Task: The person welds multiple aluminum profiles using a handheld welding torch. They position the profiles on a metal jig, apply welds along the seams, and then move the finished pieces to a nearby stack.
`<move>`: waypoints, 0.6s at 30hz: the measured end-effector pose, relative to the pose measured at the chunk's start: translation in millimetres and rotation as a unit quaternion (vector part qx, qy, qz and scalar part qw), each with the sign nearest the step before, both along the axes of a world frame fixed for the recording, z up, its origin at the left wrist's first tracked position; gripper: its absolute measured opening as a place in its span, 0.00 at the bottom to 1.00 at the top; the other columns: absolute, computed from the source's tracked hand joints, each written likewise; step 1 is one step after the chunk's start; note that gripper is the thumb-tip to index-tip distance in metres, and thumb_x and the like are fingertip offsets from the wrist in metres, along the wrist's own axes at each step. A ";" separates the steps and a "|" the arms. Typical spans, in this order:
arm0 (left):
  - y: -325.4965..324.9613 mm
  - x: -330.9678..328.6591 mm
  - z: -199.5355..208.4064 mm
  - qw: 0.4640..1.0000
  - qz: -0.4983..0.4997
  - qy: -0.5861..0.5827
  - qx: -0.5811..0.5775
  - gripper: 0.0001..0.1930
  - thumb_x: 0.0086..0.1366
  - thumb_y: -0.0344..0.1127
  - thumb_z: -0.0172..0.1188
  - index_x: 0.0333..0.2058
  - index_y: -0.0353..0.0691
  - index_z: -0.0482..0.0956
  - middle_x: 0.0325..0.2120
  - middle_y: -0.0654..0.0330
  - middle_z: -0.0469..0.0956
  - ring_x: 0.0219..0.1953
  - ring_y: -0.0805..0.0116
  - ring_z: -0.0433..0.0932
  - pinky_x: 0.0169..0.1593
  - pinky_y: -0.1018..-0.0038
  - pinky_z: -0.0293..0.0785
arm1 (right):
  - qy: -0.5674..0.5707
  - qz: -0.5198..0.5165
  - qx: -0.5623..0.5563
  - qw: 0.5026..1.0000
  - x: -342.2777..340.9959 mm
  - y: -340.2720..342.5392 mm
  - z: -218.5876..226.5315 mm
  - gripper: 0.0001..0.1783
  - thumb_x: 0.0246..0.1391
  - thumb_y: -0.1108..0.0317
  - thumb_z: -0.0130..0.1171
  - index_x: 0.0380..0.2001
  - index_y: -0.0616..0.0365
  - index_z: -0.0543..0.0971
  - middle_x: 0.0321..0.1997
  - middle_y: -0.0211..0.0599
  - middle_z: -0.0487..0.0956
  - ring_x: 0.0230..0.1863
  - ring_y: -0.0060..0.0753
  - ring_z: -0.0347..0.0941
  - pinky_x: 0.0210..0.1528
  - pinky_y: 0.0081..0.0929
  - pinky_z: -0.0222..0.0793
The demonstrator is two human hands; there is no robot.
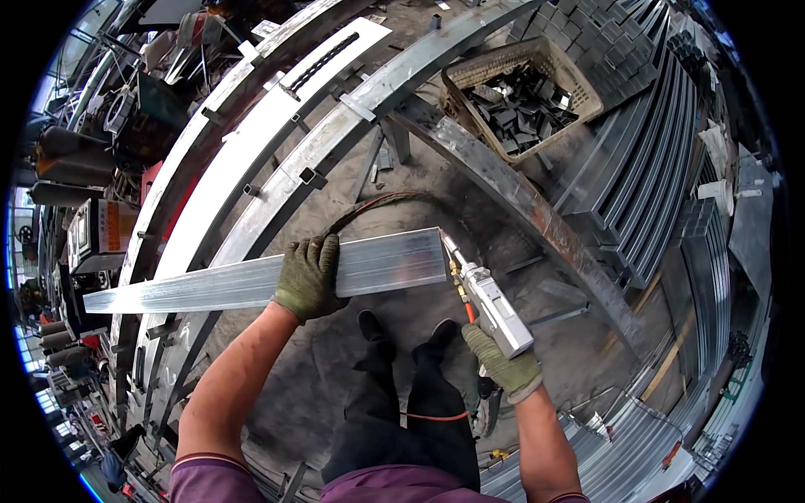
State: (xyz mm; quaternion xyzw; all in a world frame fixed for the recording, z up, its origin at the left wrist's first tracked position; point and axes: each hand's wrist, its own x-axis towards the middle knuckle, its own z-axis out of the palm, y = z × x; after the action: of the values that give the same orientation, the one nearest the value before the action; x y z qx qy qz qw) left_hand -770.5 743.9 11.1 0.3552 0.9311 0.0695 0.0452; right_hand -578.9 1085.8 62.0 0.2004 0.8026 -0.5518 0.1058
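Left hand (309, 277) gripping metal bar (390, 264), mid-frame; right hand (503, 362) wrapped around tool (501, 312), right of centre; forearms (233, 369) slanting inward.

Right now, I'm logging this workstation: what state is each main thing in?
Left hand: gloved, gripping metal bar
Right hand: gloved, gripping silver tool
Metal bar: slanted, right end beside the tool's tip
Silver tool: whether running, unclear
Crate: open, holding jumbled dark metal pieces
Metal profiles: stacked

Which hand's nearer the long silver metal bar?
Left. The left hand is on the metal bar, over its upper face; the right hand is off it, below and right of its right end, gripping a handheld tool.
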 end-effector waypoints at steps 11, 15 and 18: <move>-1.3 0.9 -0.6 0.999 0.019 -0.034 -0.023 0.55 0.41 0.51 0.79 0.66 0.29 0.67 0.59 0.38 0.74 0.57 0.39 0.75 0.63 0.46 0.70 | -0.001 0.004 0.038 0.999 -4.6 -6.9 11.3 0.16 0.61 0.59 0.75 0.47 0.56 0.88 0.35 0.41 0.89 0.36 0.42 0.88 0.40 0.38 0.82; -0.3 0.3 0.2 0.997 0.031 -0.056 -0.032 0.56 0.41 0.52 0.79 0.67 0.30 0.67 0.61 0.37 0.73 0.59 0.38 0.74 0.65 0.46 0.68 | -0.029 -0.008 0.027 0.999 -8.7 -8.7 20.6 0.17 0.61 0.58 0.75 0.47 0.56 0.88 0.35 0.41 0.89 0.36 0.45 0.88 0.40 0.38 0.82; -1.5 0.7 -0.5 0.997 0.031 -0.057 -0.039 0.57 0.42 0.54 0.80 0.68 0.31 0.66 0.62 0.38 0.73 0.61 0.38 0.74 0.67 0.46 0.67 | -0.026 0.004 0.044 0.999 -8.0 -7.0 20.6 0.17 0.61 0.57 0.75 0.46 0.56 0.88 0.35 0.42 0.89 0.36 0.46 0.88 0.40 0.40 0.82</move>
State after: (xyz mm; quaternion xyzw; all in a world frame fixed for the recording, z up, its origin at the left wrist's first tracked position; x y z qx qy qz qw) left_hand -769.8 742.3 10.6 0.3195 0.9396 0.0545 0.1102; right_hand -586.9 1078.8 82.6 0.2157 0.8241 -0.5098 0.1199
